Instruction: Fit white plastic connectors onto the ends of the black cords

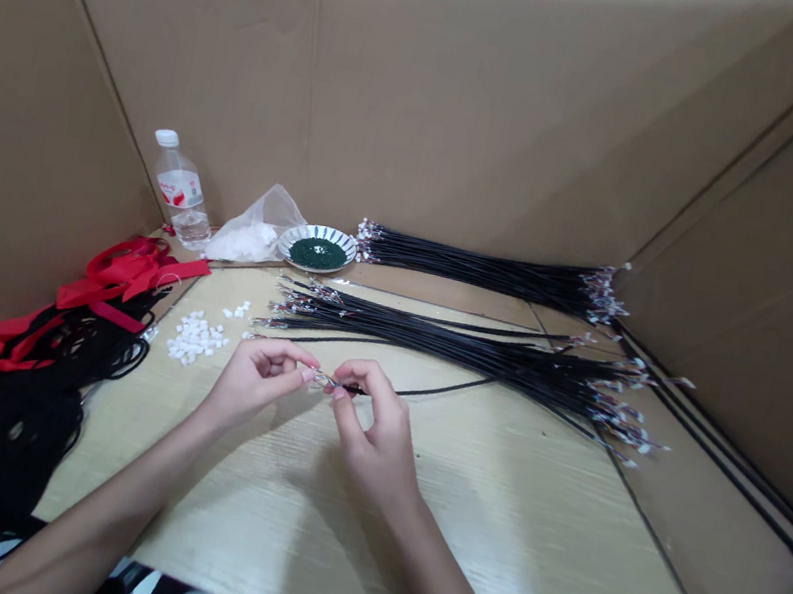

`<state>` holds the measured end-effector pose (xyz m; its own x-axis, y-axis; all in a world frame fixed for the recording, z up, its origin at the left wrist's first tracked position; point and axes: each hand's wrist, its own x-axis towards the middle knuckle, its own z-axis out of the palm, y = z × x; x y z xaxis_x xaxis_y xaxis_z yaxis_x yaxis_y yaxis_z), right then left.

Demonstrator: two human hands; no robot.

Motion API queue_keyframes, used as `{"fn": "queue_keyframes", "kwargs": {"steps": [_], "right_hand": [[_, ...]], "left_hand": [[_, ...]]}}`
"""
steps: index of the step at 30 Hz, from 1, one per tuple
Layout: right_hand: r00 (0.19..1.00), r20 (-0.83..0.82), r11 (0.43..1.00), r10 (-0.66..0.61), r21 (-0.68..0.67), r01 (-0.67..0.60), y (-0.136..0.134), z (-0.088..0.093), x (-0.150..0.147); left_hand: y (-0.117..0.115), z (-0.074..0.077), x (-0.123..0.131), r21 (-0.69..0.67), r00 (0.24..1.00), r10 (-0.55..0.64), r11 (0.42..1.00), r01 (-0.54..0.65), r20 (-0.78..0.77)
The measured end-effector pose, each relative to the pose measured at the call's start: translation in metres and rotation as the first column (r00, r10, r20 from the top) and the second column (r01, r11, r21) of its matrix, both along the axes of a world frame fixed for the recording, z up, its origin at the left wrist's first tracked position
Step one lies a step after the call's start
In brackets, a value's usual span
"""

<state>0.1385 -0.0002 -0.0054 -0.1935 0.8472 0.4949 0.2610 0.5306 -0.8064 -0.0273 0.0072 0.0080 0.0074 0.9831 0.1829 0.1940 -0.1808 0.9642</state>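
Between my two hands, over the middle of the table, a black cable (438, 388) has thin coloured wires (324, 378) fanning from its stripped end. My right hand (377, 436) pinches the cable near where the black sheath stops. With thumb and forefinger closed, my left hand (265, 379) grips the tips of the wires; whether a small connector is in that pinch is too small to tell. The rest of the cable runs right, towards a bundle of black cables (465, 344) behind my hands. Left of my left hand lies a pile of small white connectors (196, 337).
Against the back cardboard wall (472, 117) lie a second cable bundle (478, 265), a plate (287, 243) of dark green grains, a clear plastic bag (256, 228) and a water bottle (182, 190). Black cables (2, 424) with red strips (19, 325) heap along the left edge.
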Motion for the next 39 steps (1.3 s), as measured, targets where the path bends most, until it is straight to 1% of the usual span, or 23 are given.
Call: {"fn": "queue_keyframes", "kwargs": {"steps": [6,10,16,18,22,25,28,31,34,37,39], "right_hand": [[0.997,0.078,0.999,-0.019,0.037,0.016,0.000,-0.001,-0.001],[0.991,0.136,0.999,-0.008,0.044,0.002,0.001,-0.004,-0.002],[0.984,0.180,1.000,0.018,0.010,-0.021,0.003,-0.008,-0.003],[0.985,0.170,1.000,0.028,-0.018,-0.025,0.004,-0.009,-0.004],[0.986,0.156,0.995,0.051,-0.093,-0.036,0.006,-0.010,-0.004],[0.983,0.170,0.992,0.064,-0.120,-0.044,0.007,-0.011,-0.004],[0.986,0.156,0.993,0.065,-0.104,-0.049,0.007,-0.011,-0.004],[0.990,0.131,0.994,0.061,-0.097,-0.048,0.007,-0.011,-0.004],[0.993,0.083,0.989,0.080,-0.133,-0.069,0.008,-0.009,-0.003],[0.995,0.025,0.980,0.099,-0.176,-0.093,0.008,-0.005,-0.002],[0.996,0.015,0.980,0.091,-0.182,-0.087,0.008,-0.003,-0.001]], "left_hand": [[0.001,0.000,0.000,-0.010,0.999,0.004,1.000,-0.003,0.047],[0.001,0.002,0.002,-0.048,0.998,0.011,0.999,-0.007,0.068],[0.001,0.003,0.005,-0.103,0.993,0.011,0.995,0.001,0.114],[0.001,0.001,0.005,-0.097,0.995,0.000,0.995,0.010,0.099],[0.000,-0.005,0.006,-0.055,0.998,-0.065,0.996,0.066,0.024],[-0.003,-0.008,0.008,-0.042,0.998,-0.061,0.997,0.060,-0.017],[-0.005,-0.007,0.009,-0.046,0.998,-0.041,0.998,0.039,-0.046],[-0.004,-0.005,0.010,-0.051,0.999,-0.043,0.998,0.042,-0.030],[-0.002,-0.002,0.008,-0.059,0.999,-0.046,0.997,0.046,0.005],[0.000,0.000,0.007,-0.078,0.999,-0.023,0.997,0.025,0.030],[0.001,0.000,0.006,-0.096,0.999,-0.007,0.995,0.012,0.045]]}}
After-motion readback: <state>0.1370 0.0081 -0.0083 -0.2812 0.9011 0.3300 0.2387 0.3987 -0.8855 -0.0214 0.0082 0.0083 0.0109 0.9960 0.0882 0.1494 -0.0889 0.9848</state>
